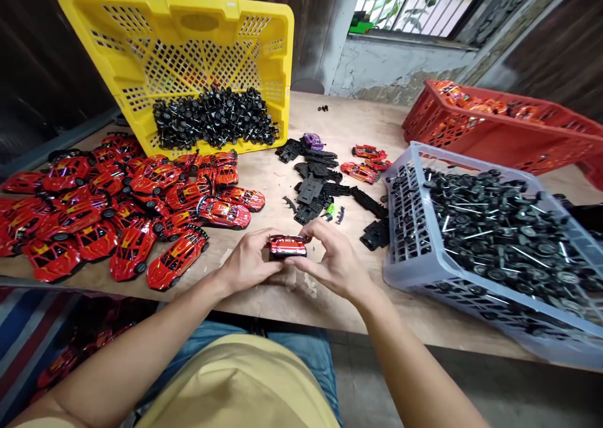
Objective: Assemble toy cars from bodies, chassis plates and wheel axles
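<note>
Between my two hands is a red toy car (288, 247), held just above the near part of the table with one end turned toward me. My left hand (249, 261) grips its left side, thumb below and fingers above. On the other side my right hand (333, 258) pinches the car between thumb and forefinger. The car's underside is hidden. Beyond my hands lie black plastic chassis pieces (311, 190) in a loose heap. To the left, a large pile of red toy cars (136, 242) spreads over the table.
A yellow crate (288, 70) tipped on its side holds black wheels (217, 117). At right stands a clear plastic crate (426, 227) of wheels on axles, with a red crate (475, 132) of orange-red parts behind. A purple car body (313, 141) and several red bodies (360, 172) lie mid-table.
</note>
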A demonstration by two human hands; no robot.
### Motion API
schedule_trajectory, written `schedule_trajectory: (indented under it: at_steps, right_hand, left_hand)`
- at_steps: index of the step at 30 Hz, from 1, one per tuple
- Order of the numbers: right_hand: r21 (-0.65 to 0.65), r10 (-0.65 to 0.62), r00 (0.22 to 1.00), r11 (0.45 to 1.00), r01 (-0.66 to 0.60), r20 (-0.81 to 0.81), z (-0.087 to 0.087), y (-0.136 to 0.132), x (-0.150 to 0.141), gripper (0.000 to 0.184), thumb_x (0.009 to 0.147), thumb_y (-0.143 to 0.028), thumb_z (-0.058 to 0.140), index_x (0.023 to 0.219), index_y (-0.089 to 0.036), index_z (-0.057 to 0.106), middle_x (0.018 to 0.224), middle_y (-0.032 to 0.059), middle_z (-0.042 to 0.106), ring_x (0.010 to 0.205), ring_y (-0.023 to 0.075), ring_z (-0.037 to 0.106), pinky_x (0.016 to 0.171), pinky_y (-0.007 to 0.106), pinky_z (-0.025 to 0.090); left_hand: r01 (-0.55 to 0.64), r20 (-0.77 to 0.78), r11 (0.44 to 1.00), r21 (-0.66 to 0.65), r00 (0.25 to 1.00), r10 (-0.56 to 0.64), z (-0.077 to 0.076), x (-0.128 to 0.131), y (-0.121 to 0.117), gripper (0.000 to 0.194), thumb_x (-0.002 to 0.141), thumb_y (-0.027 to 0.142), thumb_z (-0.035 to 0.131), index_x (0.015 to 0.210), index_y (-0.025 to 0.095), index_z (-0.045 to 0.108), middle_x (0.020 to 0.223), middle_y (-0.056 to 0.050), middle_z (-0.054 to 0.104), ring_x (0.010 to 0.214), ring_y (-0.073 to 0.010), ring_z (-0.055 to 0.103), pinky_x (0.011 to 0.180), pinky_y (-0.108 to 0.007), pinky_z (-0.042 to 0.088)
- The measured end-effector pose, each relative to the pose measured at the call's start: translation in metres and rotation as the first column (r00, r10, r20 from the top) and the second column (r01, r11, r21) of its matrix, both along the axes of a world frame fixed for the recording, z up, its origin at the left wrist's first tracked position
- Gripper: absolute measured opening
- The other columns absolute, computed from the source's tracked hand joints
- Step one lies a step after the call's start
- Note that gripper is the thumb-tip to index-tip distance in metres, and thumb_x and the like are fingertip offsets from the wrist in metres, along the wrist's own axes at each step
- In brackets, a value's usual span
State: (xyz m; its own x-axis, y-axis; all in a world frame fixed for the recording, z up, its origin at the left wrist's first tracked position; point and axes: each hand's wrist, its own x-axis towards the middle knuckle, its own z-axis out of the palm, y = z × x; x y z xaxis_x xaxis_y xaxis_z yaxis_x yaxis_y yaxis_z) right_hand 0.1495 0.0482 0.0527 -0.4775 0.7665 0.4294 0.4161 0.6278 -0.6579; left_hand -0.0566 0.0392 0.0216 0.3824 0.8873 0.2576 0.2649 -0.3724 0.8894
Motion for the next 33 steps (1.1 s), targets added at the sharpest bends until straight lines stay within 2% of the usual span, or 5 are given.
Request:
schedule_trajectory:
  at_steps: [11, 15, 21, 28, 33]
  right_hand:
    - [-0.022, 0.075, 0.992, 0.997, -0.077, -0.105, -0.013, -0.002, -0.005, 0.022, 0.089, -0.038, 0.068, 0.097, -0.02, 0.057, 0.092, 0.0035, 0.057, 0.085, 0.0182, 0.054, 0.075, 0.03, 0.042]
    - [-0.019, 0.106, 0.994, 0.994, -0.106, -0.008, -0.006, -0.002, -0.003, 0.021, 0.093, -0.04, 0.062, 0.097, -0.02, 0.055, 0.092, 0.0042, 0.057, 0.085, 0.0189, 0.053, 0.075, 0.031, 0.041]
    - [0.211, -0.022, 0.938, 0.976, -0.055, 0.347, 0.009, 0.004, -0.01, 0.037, 0.094, -0.054, 0.054, 0.084, -0.019, 0.051, 0.085, 0.0052, 0.056, 0.078, 0.0196, 0.047, 0.071, 0.033, 0.036]
    - [0.399, -0.024, 0.941, 0.909, -0.119, 0.336, 0.002, 0.009, -0.012, 0.038, 0.097, -0.052, 0.05, 0.078, -0.019, 0.051, 0.075, 0.0016, 0.054, 0.075, 0.0174, 0.046, 0.096, 0.041, 0.037]
    - [0.457, -0.002, 0.959, 0.879, -0.132, 0.282, -0.012, 0.013, -0.008, 0.034, 0.099, -0.047, 0.049, 0.089, -0.017, 0.06, 0.084, 0.0058, 0.061, 0.085, 0.0204, 0.053, 0.099, 0.045, 0.038]
  left_hand:
    - [0.026, -0.073, 0.992, 0.124, 0.997, -0.017, 0.018, -0.009, -0.007, 0.034, 0.075, 0.005, 0.064, 0.107, 0.016, 0.064, 0.105, -0.005, 0.069, 0.1, -0.0193, 0.065, 0.09, -0.03, 0.049]
    - [0.055, -0.079, 0.989, 0.135, 0.996, -0.044, 0.016, -0.008, -0.005, 0.036, 0.076, 0.003, 0.062, 0.109, 0.017, 0.063, 0.106, -0.005, 0.069, 0.101, -0.0191, 0.064, 0.09, -0.03, 0.049]
    - [0.051, -0.072, 0.993, 0.108, 0.996, -0.044, 0.015, -0.006, -0.001, 0.029, 0.081, 0.012, 0.066, 0.109, 0.018, 0.062, 0.103, -0.004, 0.069, 0.097, -0.0182, 0.065, 0.086, -0.028, 0.049]
    - [0.07, -0.092, 0.977, 0.2, 0.994, -0.052, 0.01, -0.006, -0.001, 0.028, 0.082, 0.01, 0.064, 0.109, 0.017, 0.06, 0.102, -0.005, 0.069, 0.095, -0.0164, 0.066, 0.084, -0.026, 0.051]
    - [0.145, -0.215, 0.88, 0.453, 0.975, -0.051, 0.013, -0.01, 0.006, 0.037, 0.084, 0.01, 0.061, 0.12, 0.017, 0.056, 0.116, -0.011, 0.066, 0.111, -0.0215, 0.062, 0.097, -0.036, 0.05]
